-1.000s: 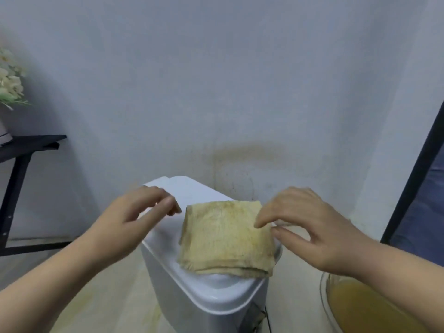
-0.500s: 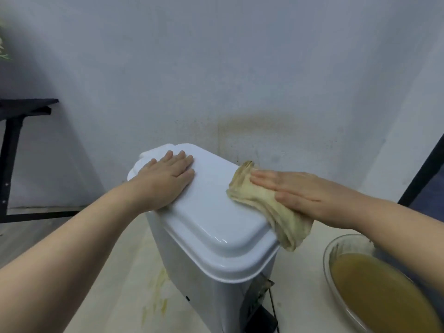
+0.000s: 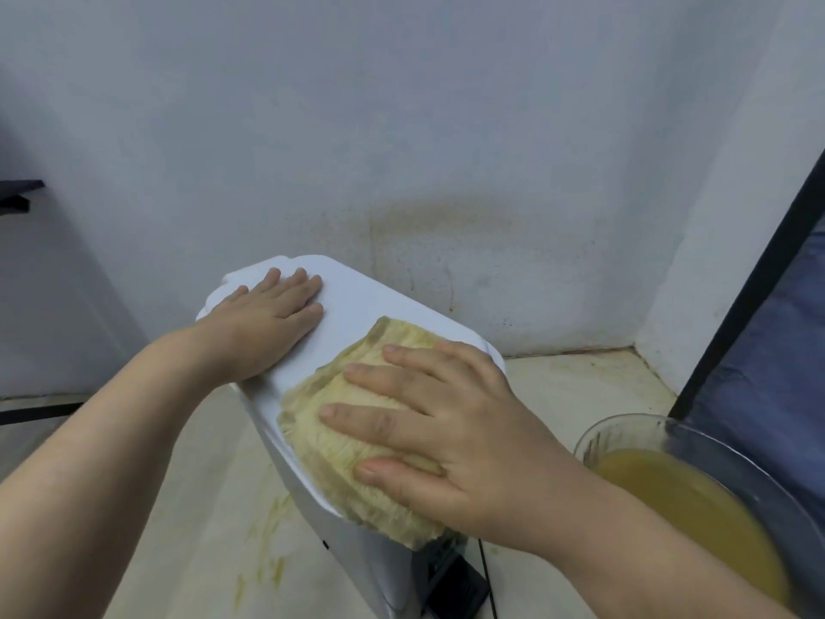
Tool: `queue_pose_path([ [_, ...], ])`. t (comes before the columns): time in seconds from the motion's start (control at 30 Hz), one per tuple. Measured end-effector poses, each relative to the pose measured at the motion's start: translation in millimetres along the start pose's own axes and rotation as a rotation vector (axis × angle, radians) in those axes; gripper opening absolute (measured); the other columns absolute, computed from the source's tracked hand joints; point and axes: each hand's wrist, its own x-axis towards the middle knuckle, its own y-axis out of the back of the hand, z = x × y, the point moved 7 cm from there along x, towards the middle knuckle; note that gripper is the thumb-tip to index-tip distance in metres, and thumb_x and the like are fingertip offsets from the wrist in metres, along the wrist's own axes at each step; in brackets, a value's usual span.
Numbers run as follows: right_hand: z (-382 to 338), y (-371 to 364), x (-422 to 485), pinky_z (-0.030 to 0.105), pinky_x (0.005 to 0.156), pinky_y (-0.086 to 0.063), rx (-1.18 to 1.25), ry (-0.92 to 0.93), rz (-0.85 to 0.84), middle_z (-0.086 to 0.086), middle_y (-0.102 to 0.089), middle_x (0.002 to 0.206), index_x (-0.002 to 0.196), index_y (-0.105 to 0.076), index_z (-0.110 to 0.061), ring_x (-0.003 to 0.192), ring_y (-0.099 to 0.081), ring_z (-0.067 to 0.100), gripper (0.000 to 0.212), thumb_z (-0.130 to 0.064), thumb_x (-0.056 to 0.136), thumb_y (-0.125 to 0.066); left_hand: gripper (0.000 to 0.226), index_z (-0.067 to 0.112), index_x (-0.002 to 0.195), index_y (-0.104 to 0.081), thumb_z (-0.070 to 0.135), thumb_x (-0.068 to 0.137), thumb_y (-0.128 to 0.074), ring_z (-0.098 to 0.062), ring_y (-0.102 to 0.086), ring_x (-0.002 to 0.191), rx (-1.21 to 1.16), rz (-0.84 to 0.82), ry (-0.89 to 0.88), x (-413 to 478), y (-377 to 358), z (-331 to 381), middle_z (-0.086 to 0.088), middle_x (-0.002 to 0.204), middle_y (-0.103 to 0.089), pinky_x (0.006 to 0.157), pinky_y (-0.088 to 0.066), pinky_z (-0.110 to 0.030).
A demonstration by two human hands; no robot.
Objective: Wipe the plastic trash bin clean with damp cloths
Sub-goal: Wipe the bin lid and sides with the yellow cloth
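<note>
**On the bin lid: two flat hands, one cloth**

At the near centre of the scene stands the plastic trash bin point(image 3: 357, 547), a pale grey-white body under a white, rounded-corner lid point(image 3: 366, 306) that looks smooth and glossy. The left hand point(image 3: 263, 323) lies on the far left part of the lid, palm down, fingers straight and close together, holding nothing. The right hand point(image 3: 460, 435) presses on a cloth point(image 3: 393, 516) spread over the near right part of the lid; its fingers are straight and splayed, not curled round the fabric. The cloth is yellowish, ribbed and crumpled, and its near edge hangs over the lid's rim. A bare strip of white lid shows between the two hands. Below the bin's near corner sits a black pedal point(image 3: 455, 587).

The bin rests on a cream floor point(image 3: 187, 462) marked with yellow smears point(image 3: 268, 524) just left of its base. To the near right is a clear bowl point(image 3: 625, 428) of murky yellow-brown liquid point(image 3: 683, 507). Behind the bin rises a pale blue-grey wall point(image 3: 402, 105) with a brownish stain point(image 3: 446, 221) and dark specks. A black frame point(image 3: 750, 279) with blue fabric point(image 3: 777, 350) slants along the right edge, and part of a black table point(image 3: 18, 194) shows far left.
</note>
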Motion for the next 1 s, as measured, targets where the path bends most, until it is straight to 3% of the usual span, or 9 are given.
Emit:
queue_pose_path([
  [0.23,39.5,12.1,-3.4,0.039,0.111,-0.027,0.034,0.206,0.015,-0.016,-0.045,0.143,0.131,-0.052,-0.035,0.137,-0.034,0.008,0.038,-0.039,0.094,-0.049,0.051,0.036,0.148,-0.01,0.042,0.099,-0.024,-0.004,0.007,0.144,-0.05,-0.035,-0.092,10.5,2.3,14.7,0.017,0.157,0.001,0.115,0.006,-0.028],
  [0.37,109.3,20.1,-13.5,0.038,0.117,-0.017,0.438,-0.097,-0.013,-0.02,-0.034,0.148,0.13,-0.047,-0.038,0.141,-0.02,-0.001,0.043,-0.033,0.088,-0.053,0.051,0.036,0.148,-0.011,0.042,0.099,-0.025,-0.006,0.006,0.145,-0.047,-0.023,-0.104,13.7,-1.0,24.0,0.017,0.157,-0.001,0.115,0.005,-0.029],
  [0.5,108.0,9.2,-22.5,0.025,0.113,-0.025,0.809,-0.391,0.329,-0.022,-0.046,0.138,0.121,-0.059,-0.033,0.13,-0.036,-0.007,0.038,-0.033,0.083,-0.053,0.049,0.037,0.148,-0.006,0.039,0.101,-0.021,-0.009,0.01,0.145,-0.014,-0.057,-0.089,19.1,3.0,36.4,0.016,0.157,0.003,0.117,0.007,-0.034],
  [0.6,68.1,-1.7,-35.6,0.015,0.112,-0.022,0.548,-0.495,0.577,-0.028,-0.04,0.138,0.127,-0.05,-0.039,0.131,-0.031,-0.011,0.038,-0.041,0.089,-0.045,0.048,0.039,0.148,-0.001,0.037,0.102,-0.014,-0.015,0.014,0.145,0.083,-0.086,-0.051,23.4,6.8,56.5,0.013,0.158,0.008,0.118,0.007,-0.037],
  [0.7,32.9,-1.2,-46.9,0.012,0.107,-0.025,0.356,-0.534,0.748,-0.021,-0.043,0.138,0.126,-0.057,-0.03,0.129,-0.034,-0.006,0.041,-0.041,0.089,-0.042,0.049,0.029,0.15,-0.006,0.034,0.101,-0.013,-0.02,0.004,0.146,0.122,-0.036,0.003,19.2,5.8,81.5,0.002,0.159,0.003,0.117,-0.004,-0.039],
  [0.77,32.6,3.6,-48.2,0.013,0.11,-0.018,0.374,-0.587,0.702,-0.032,-0.032,0.14,0.129,-0.047,-0.042,0.132,-0.022,-0.012,0.045,-0.048,0.086,-0.036,0.05,0.023,0.15,-0.007,0.032,0.102,-0.013,-0.019,0.003,0.145,0.069,-0.042,-0.009,8.9,-2.7,90.6,-0.001,0.159,-0.001,0.116,-0.007,-0.038],
  [0.83,51.3,-3.8,-43.5,0.014,0.114,-0.004,0.484,-0.658,0.492,-0.047,-0.014,0.137,0.131,-0.028,-0.056,0.131,-0.003,-0.024,0.041,-0.05,0.091,-0.023,0.051,0.023,0.15,-0.004,0.033,0.101,-0.014,-0.015,0.009,0.145,0.028,-0.047,-0.026,2.2,-9.1,91.3,0.003,0.159,0.004,0.116,-0.002,-0.037],
  [0.9,78.3,-7.7,-34.5,0.021,0.117,-0.004,0.7,-0.677,0.384,-0.044,-0.016,0.142,0.137,-0.029,-0.051,0.131,-0.006,-0.024,0.043,-0.045,0.095,-0.028,0.051,0.027,0.15,-0.001,0.035,0.101,-0.014,-0.01,0.014,0.144,-0.011,-0.024,-0.025,0.6,-10.2,86.4,0.007,0.159,0.008,0.115,0.003,-0.033],
  [1.0,117.8,-6.3,0.6,0.016,0.113,-0.007,0.968,-0.678,0.256,-0.028,-0.018,0.15,0.145,-0.027,-0.034,0.131,-0.012,-0.017,0.047,-0.029,0.099,-0.037,0.052,0.032,0.149,0.001,0.038,0.1,-0.013,-0.005,0.017,0.143,-0.034,-0.018,-0.02,1.0,-12.7,84.4,0.012,0.157,0.012,0.115,0.007,-0.03],
])
